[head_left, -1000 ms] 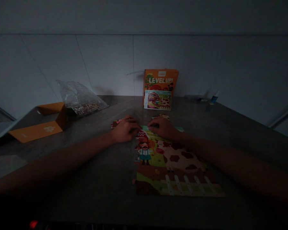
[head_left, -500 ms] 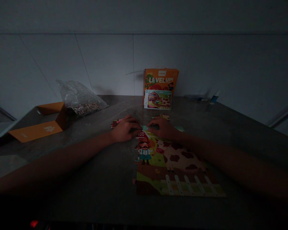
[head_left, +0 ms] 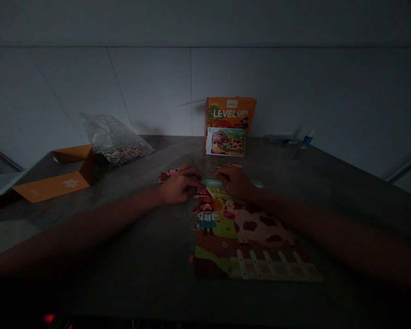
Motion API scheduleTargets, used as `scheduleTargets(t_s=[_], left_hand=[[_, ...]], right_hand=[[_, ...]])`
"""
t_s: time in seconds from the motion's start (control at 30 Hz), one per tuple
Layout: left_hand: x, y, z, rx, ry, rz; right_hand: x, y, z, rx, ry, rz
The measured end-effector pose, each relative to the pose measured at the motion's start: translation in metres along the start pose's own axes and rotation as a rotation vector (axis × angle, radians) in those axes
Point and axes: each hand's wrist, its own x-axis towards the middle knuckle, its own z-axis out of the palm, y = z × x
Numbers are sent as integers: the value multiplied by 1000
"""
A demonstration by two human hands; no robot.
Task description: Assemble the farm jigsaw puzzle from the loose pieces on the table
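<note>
A partly joined jigsaw puzzle (head_left: pixel 260 228) lies flat on the table, showing a spotted cow, a farmer and a white fence. At its upper left corner is my left hand (head_left: pixel 180 185), fingers bent but apart, the tips touching or just over the red barn part. My right hand (head_left: pixel 238 181) hovers low over the top edge, its fingers loosely curved with nothing visible in them. Loose puzzle pieces (head_left: pixel 165 175) with pink and dark red print lie beyond the left hand. More loose pieces are partly hidden behind the right hand.
An orange "LEVEL UP!" box (head_left: pixel 231 112) stands against the wall, a farm picture card (head_left: pixel 227 142) leaning on it. To the left are a clear bag of pieces (head_left: pixel 118 141) and an open orange box part (head_left: pixel 55 185). A small blue-labelled bottle (head_left: pixel 307 139) stands back right.
My right fingers have lifted and drawn back slightly from the puzzle's top edge, uncovering more of it. The left hand has barely moved, its fingers shifting a little.
</note>
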Motion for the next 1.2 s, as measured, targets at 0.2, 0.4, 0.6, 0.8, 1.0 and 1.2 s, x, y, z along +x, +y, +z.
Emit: scheduleTargets(t_s=[0.2, 0.4, 0.6, 0.8, 1.0, 1.2], left_hand=[[1, 1, 0, -35, -13, 6], [1, 0, 0, -48, -20, 1], [1, -1, 1, -22, -16, 5], [0, -4, 4, 87, 26, -111], [-2, -9, 8, 82, 55, -130], [-3, -12, 8, 65, 69, -101]], right_hand=[[-1, -1, 0, -6, -72, -24], [-3, -4, 0, -16, -101, -42], [-3, -2, 1, -32, -101, -61], [-3, -1, 1, -19, -112, -55], [-2, -3, -1, -34, -126, -62], [-2, -1, 1, -25, -125, -64]])
